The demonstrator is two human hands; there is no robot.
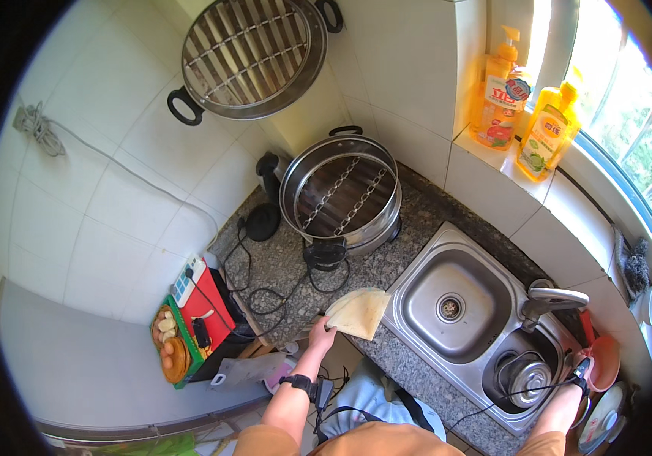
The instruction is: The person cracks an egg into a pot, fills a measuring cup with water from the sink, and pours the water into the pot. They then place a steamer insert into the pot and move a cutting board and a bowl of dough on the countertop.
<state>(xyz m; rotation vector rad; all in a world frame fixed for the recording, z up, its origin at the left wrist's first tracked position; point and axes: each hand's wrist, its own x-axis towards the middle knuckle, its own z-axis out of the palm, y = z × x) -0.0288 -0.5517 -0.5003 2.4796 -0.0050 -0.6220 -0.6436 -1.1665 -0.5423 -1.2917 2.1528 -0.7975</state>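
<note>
My left hand (322,335) pinches the edge of a folded stack of thin, pale flatbreads or wrappers (360,313), held over the counter's edge left of the sink. At the far right, my right hand (583,370) is beside the smaller sink basin, near a pink plastic colander or basket (605,363); its fingers are partly hidden, and what it touches is unclear. A lidded metal pot (524,379) sits in that basin. Beyond my left hand, a round metal steamer (340,194) stands uncovered on the granite counter, with slats and two chains inside.
The double-bowl steel sink (457,302) has a faucet (536,310) at its right. Black cables (271,302) lie near the steamer. A power strip (188,282) rests by a red box top at left. Soap bottles (496,102) stand on the sill. A second steamer tier (254,57) is at the top.
</note>
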